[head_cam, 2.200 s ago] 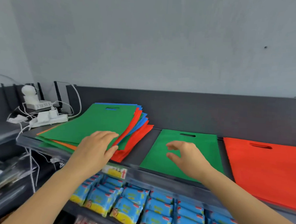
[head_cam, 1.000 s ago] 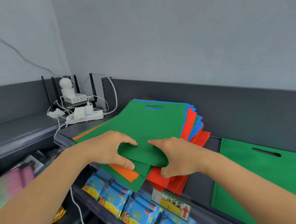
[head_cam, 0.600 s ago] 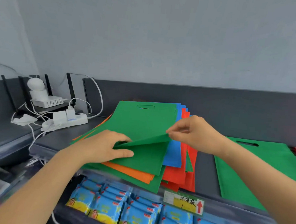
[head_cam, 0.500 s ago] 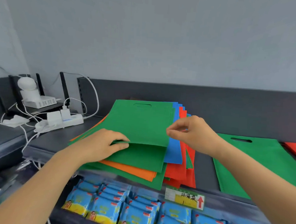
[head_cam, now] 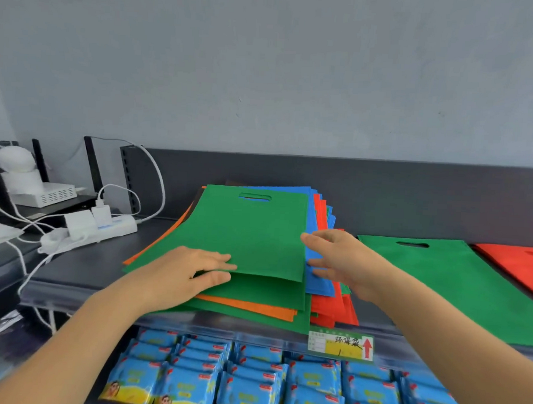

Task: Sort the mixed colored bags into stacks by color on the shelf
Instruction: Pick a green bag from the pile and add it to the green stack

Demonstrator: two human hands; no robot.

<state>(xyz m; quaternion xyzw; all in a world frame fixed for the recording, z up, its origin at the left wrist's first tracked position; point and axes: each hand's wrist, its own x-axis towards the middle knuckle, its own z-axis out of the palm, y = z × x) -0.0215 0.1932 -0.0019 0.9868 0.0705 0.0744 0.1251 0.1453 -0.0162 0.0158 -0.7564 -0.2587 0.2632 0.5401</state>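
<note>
We face a plain grey wall [head_cam: 265,78], and below it runs the dark shelf [head_cam: 79,269] that carries all the bags. The mixed pile [head_cam: 266,294] lies straight ahead of us, fanned so that orange, red and blue edges show beneath the top green bag [head_cam: 251,232]. That bag lies flat with its long axis running away from us, handle slot at the far end. Our left hand [head_cam: 190,269] is at its near edge, fingers flat on top and thumb tucked under, so it pinches that edge and lifts it a little off the green one below. Our right hand [head_cam: 336,261] is apart from it, holding nothing, fingers spread loosely. It touches the bag's right edge and rests on the blue bag [head_cam: 318,281] that pokes out there. The green stack [head_cam: 440,282] lies to the right of the pile, just beyond the right wrist, with its long axis the same way as the top bag, and the red stack [head_cam: 518,264] lies further right. We judge the coming move to be a sideways carry to the right with no turning. The right hand is nearer that stack, so it seems better placed to lead.
</note>
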